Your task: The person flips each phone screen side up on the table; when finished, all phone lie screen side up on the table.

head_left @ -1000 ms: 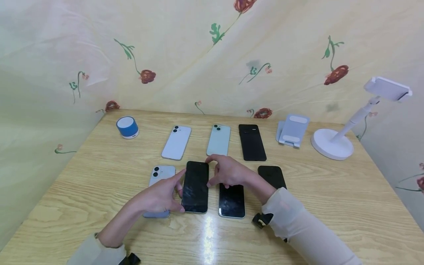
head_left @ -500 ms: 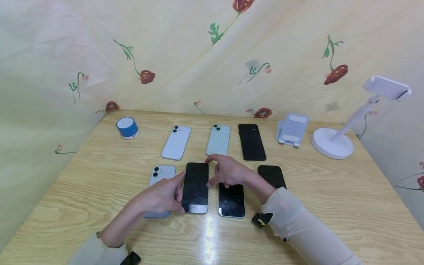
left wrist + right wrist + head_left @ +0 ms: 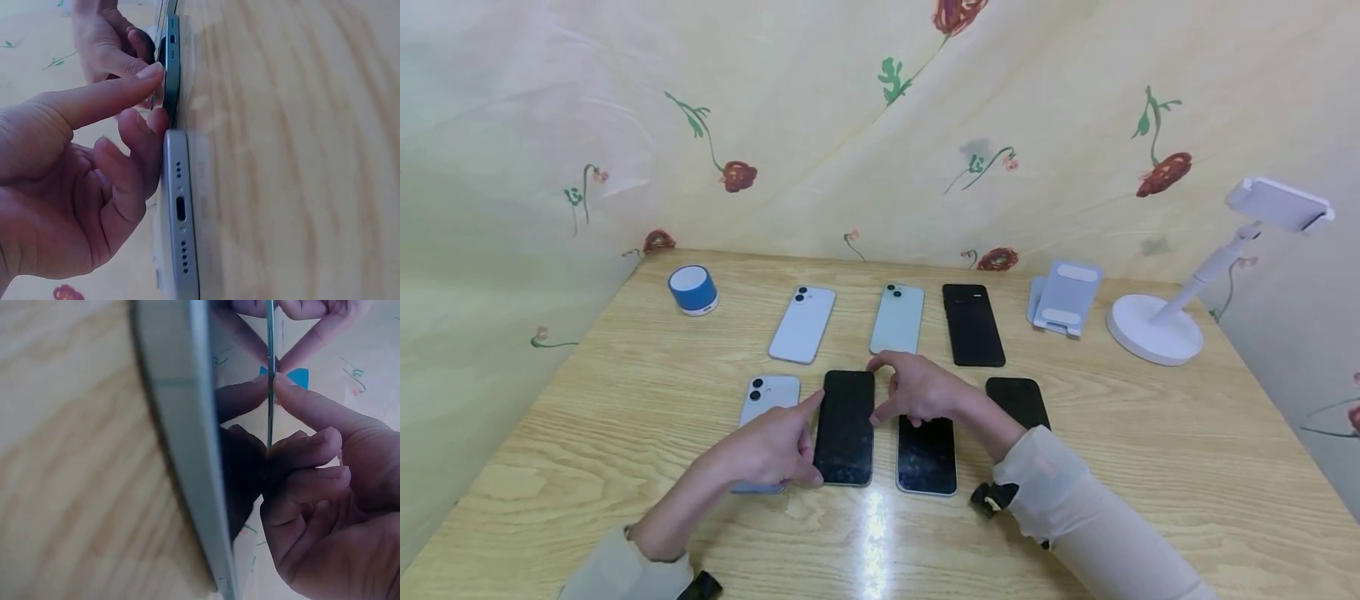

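Note:
A face-up smartphone (image 3: 845, 429) with a dark screen is between both hands on the wooden table. My left hand (image 3: 767, 450) holds its left side, index finger near the top corner and thumb at the bottom one. At its top right corner my right hand (image 3: 917, 387) grips it, index finger bent at the corner and thumb on the right edge. In the left wrist view the left thumb touches its greenish edge (image 3: 172, 62). Under the left hand lies a pale blue phone (image 3: 777, 390), partly covered. The right hand hangs over another face-up phone (image 3: 927, 458), hiding its top.
Behind lie a lavender phone (image 3: 802, 325), a mint phone (image 3: 897, 321) and a black phone (image 3: 973, 325). Another black phone (image 3: 1018, 402) sits partly under the right forearm. A blue speaker (image 3: 693, 290), a folding stand (image 3: 1067, 296) and a tall white stand (image 3: 1156, 329) line the back.
The held phone has shifted very slightly toward me with both hands still on it. A bright reflection along its lower screen half a second ago is gone.

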Demonstrator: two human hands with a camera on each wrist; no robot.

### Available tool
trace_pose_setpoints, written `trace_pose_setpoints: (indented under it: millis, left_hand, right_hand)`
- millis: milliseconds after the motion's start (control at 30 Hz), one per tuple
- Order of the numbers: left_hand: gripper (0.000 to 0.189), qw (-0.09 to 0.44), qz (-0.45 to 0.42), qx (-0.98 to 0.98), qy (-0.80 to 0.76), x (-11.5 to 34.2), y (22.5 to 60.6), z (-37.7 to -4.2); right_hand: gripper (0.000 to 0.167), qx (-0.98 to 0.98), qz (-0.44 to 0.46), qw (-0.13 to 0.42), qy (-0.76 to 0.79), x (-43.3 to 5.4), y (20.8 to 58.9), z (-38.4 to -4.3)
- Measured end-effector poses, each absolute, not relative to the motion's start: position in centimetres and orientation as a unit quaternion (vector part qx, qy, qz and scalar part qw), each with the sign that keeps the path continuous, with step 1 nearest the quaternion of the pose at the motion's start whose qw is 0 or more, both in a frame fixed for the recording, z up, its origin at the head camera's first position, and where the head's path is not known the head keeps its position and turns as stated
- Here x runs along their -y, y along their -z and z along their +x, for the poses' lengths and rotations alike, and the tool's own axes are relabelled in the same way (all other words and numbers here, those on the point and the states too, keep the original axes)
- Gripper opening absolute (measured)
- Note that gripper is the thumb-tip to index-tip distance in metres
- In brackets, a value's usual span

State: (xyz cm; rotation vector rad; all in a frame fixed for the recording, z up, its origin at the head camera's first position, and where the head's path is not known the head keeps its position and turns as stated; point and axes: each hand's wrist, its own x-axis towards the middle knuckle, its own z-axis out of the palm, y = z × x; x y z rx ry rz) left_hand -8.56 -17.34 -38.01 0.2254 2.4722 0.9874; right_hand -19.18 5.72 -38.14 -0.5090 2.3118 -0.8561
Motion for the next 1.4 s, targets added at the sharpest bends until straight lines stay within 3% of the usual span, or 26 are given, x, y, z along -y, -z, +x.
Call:
trace_pose_setpoints:
  millis: [267, 700, 1400]
  left_hand:
    - [0.104, 0.196, 0.062, -0.912, -0.356, 19.9, 37.4, -8.0]
    - [0.097, 0.190, 0.000, -0.924, -0.333, 22.9, 36.6, -7.5]
    - [0.101, 0.183, 0.014, -0.918, -0.351, 26.3, 38.5, -5.1]
  right_hand:
    - [0.068, -0.870, -0.228, 0.280, 0.336, -4.8, 37.1, -19.7]
    - [0.053, -0.864, -0.264, 0.273, 0.331, -0.5, 35.9, -20.1]
    - [0.049, -0.852, -0.272, 0.320, 0.313, 5.3, 38.1, -20.0]
